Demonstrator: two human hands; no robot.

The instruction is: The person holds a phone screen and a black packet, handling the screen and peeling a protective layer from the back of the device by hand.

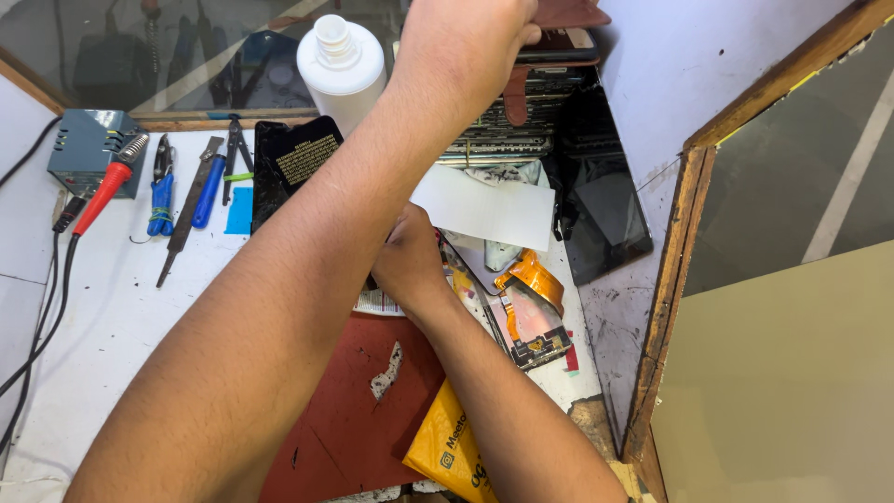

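Observation:
My left hand [463, 45] reaches across to the far side of the bench and is closed on a brown wallet-style phone case [570, 15]. The case lies on top of a stack of phones [507, 130]. My right hand [408, 263] sits lower, at the middle of the bench, beside a white paper sheet [484, 210]. Its fingers are curled and hidden behind my left forearm, so what it grips is not visible. Just right of it lies an opened phone board with an orange flex cable [533, 279].
A white plastic bottle [341, 61] stands at the back. Left of it lie a black phone cover [293, 166], tweezers, a blue screwdriver [209, 192], a file, blue pliers [160, 192], a red-handled soldering iron [102, 188] and its grey station [88, 147]. A red mat [354, 419], a yellow packet [454, 456] and dark screen panels [603, 210] are near a wooden frame [666, 298].

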